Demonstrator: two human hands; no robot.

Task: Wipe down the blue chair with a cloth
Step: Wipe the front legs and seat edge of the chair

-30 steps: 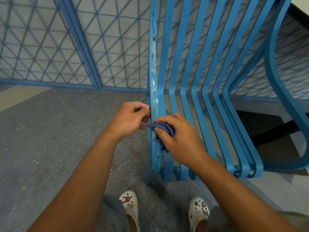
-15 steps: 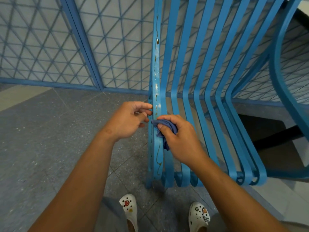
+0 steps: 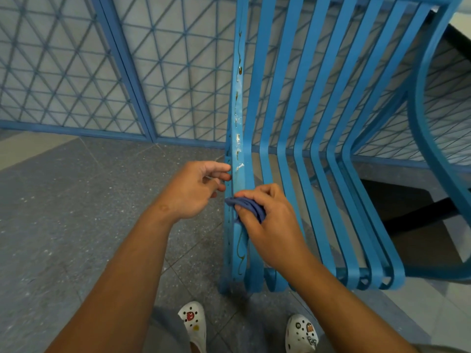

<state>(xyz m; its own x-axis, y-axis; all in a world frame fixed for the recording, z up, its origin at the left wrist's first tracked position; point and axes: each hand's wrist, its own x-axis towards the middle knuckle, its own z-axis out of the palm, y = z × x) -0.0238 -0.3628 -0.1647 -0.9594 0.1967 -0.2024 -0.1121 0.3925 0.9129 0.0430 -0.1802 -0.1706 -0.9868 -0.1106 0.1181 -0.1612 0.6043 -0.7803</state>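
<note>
**A:** Left hand (image 3: 193, 189) loosely curled, fingers (image 3: 221, 167) just touching the outer edge of the blue chair (image 3: 300, 123), holding nothing. Worth gripping the edge properly to steady it?

**B:** Probably. Just right of it, right hand (image 3: 270, 225) pinching the bunched cloth (image 3: 248, 205), pressed onto the leftmost slat (image 3: 239, 118) near the seat bend. Still white specks and brownish drips above and below. Better to flatten the cloth, wrap round the slat, then run long strokes along it.
</note>
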